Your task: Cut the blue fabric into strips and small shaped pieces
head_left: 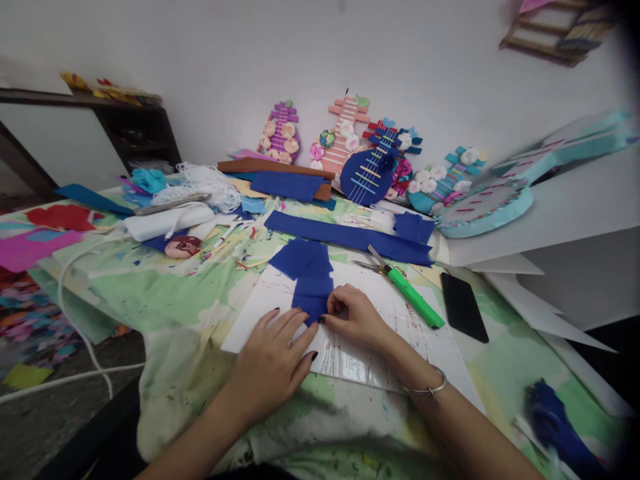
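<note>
Small dark blue pieces of paper or felt [313, 293] lie on a scored white board [357, 363] in front of me. My left hand [273, 360] lies flat with its fingers spread, the fingertips touching the lower edge of the nearest blue piece. My right hand [357, 317] has its fingers curled, with thumb and index finger pinching the lower right corner of that piece. Beyond the board stretches a long blue strip [350, 239]. A green box cutter [415, 298] and scissors [373, 267] lie to the right of my right hand.
A black phone [464, 307] and a blue glue gun [563, 427] lie to the right. Decorated craft instruments [367, 175] lean against the wall. Tangled white string [200, 190] and a white cable [70, 307] are on the left. Several white boards [550, 233] stand at the right.
</note>
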`<action>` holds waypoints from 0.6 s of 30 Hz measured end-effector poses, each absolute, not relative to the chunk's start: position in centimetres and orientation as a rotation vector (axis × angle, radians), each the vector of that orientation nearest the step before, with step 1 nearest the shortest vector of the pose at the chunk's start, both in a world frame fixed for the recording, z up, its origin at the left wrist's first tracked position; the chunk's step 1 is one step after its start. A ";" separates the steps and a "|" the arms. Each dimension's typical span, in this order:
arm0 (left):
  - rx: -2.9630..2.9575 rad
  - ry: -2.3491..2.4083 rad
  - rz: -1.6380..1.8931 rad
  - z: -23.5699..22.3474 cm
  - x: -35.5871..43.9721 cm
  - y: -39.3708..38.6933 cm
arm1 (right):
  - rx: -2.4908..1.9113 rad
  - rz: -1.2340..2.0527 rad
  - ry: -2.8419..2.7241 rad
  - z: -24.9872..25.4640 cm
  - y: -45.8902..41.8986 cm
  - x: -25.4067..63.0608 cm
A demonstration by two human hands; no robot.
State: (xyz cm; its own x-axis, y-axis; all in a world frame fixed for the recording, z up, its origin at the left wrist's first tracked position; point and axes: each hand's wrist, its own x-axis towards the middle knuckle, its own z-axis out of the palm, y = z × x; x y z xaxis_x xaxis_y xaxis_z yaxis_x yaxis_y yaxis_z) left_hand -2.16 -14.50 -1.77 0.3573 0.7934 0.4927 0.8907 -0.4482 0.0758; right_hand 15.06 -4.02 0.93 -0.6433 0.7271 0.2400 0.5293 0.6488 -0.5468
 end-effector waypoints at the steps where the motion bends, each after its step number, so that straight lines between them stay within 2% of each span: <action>1: -2.411 -1.522 -0.698 -1.8 -2.2 -14.5 | -0.989 0.599 -2.431 0.9 -4.0 15.0; 18: -2.408 -1.544 -0.719 -1.9 -2.1 -14.5 | -1.021 0.591 -2.425 0.8 -4.1 14.8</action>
State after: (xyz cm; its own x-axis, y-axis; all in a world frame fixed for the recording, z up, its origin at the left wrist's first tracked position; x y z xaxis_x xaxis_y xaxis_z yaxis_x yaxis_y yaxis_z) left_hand -2.07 -14.46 -1.89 0.3391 0.8006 0.4940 0.8934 -0.4386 0.0975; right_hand 14.82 -4.14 0.83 -0.6298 0.7420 0.2296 0.5533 0.6360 -0.5378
